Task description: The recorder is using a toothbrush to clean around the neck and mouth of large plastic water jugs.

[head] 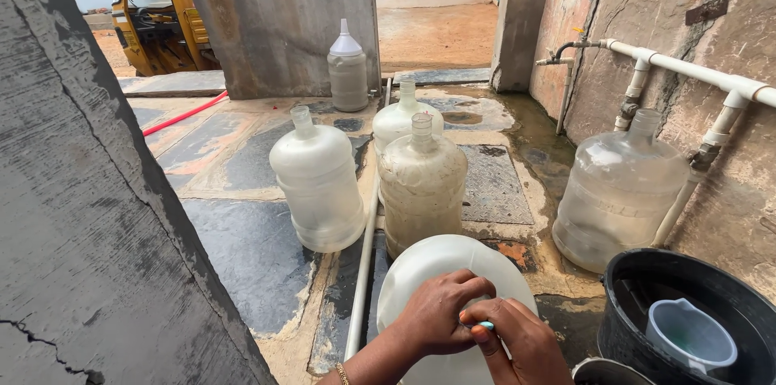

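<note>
Under my grip sits a large white water jug [436,272] on the wet stone floor [242,247]. My left hand [436,312] rests curled on its top; my right hand [521,344] pinches a small pale blue piece [483,325] at the neck. Beyond stand more cloudy jugs [420,183]; right, a black bucket [638,304].

An outdoor washing yard beside a house: wet stone floor [242,247], rough concrete walls [81,231], white water pipes [687,69] with a tap [558,53], large water jugs [319,183], dirt road [436,29] beyond.
</note>
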